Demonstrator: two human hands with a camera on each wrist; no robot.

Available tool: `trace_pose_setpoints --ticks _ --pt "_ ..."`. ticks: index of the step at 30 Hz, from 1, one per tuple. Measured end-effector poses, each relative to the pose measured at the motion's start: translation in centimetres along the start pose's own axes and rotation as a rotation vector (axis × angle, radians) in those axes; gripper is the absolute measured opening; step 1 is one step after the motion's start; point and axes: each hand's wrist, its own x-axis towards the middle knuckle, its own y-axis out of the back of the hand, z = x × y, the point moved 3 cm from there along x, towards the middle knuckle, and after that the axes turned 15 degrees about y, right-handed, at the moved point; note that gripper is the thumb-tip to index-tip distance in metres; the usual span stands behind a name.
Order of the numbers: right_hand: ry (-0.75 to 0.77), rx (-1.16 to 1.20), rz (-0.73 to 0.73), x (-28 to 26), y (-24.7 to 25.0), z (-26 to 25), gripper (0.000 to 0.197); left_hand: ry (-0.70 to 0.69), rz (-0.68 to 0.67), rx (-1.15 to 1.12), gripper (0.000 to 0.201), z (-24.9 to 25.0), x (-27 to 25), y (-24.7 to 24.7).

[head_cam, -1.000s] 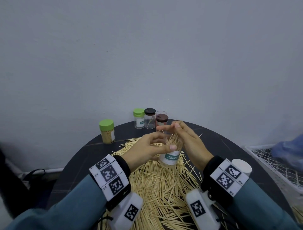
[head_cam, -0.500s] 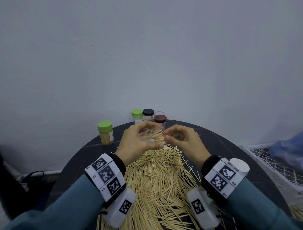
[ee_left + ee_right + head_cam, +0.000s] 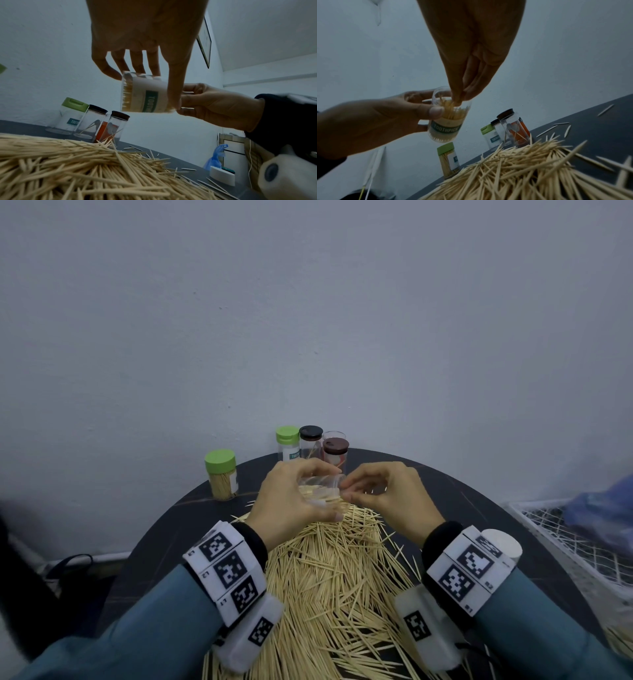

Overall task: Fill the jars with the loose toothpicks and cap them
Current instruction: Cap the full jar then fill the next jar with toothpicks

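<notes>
The round dark desk (image 3: 513,508) fills the lower frame in the head view, its near edge cut off behind the sleeves. Across its middle sprawls the big heap of loose toothpicks (image 3: 329,577), spilling toward the near edge and out of frame. Above the heap, toward the far edge, both hands meet. The left hand (image 3: 291,501) has its fingers (image 3: 102,67) and thumb curled round the open jar (image 3: 447,119), held clear of the desk and tipped toward the right hand. From the head view that jar is mostly hidden behind the knuckles, just a clear glint; the wrist views show its "TOOTHPICK" label and that it is well packed with sticks. The right hand (image 3: 387,501) has its fingertips (image 3: 458,100) bunched at the jar's mouth, pinched among the toothpick ends; just how many sticks it holds is hard to tell. At the far edge stands a cluster of capped jars (image 3: 311,445), one green-capped, two dark-capped, a few sticks inside, with another clear one half hidden behind. Off toward the far left edge stands a full green-capped jar (image 3: 222,474). Behind the right wrist, a white cap (image 3: 501,546) peeks out, partly covered.
</notes>
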Motion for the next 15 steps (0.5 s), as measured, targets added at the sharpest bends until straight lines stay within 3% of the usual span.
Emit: trace_pose_setpoints --ticks 10,12,15 --pt "-0.024 -0.065 0.103 0.1 0.9 0.0 0.007 0.107 -0.044 -0.073 0.053 -0.4 0.3 0.1" --pt "-0.15 -0.149 0.007 0.0 1.1 0.9 0.005 0.131 -0.031 -0.109 0.05 -0.7 0.4 0.2" --pt "-0.385 -0.28 -0.324 -0.6 0.7 2.7 0.018 0.179 -0.01 -0.164 0.049 -1.2 0.8 0.5"
